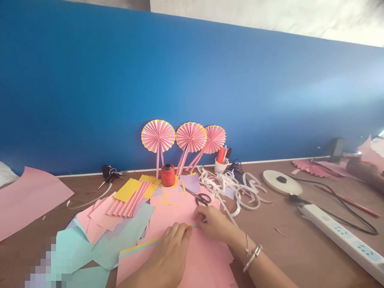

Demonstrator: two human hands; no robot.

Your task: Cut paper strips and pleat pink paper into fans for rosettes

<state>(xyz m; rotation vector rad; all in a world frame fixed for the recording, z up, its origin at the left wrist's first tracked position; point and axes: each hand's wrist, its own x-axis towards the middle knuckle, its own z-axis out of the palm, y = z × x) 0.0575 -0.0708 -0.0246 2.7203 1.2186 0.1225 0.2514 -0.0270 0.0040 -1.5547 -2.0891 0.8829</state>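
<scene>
A pink paper sheet (132, 264) with a yellow and light-blue band along its far edge lies in front of me. My left hand (172, 250) presses on that edge, its fingers bent and close together, thumb and fingertips at the band. Just to the right, my right hand (214, 225) pinches the end of a narrow light-blue paper strip (195, 225) that runs between both hands. The fingertips partly hide the strip. Scissors (201, 197) with dark handles lie just beyond my right hand, on more pink paper (168, 214).
Three pleated paper fans (158, 136) lean against the blue partition (192, 72). Before them stand a red thread spool (168, 176) and a white pen cup (221, 165). Curled white strips (249, 196) lie right, a power strip (342, 236) beyond. Coloured sheets (75, 250) spread left.
</scene>
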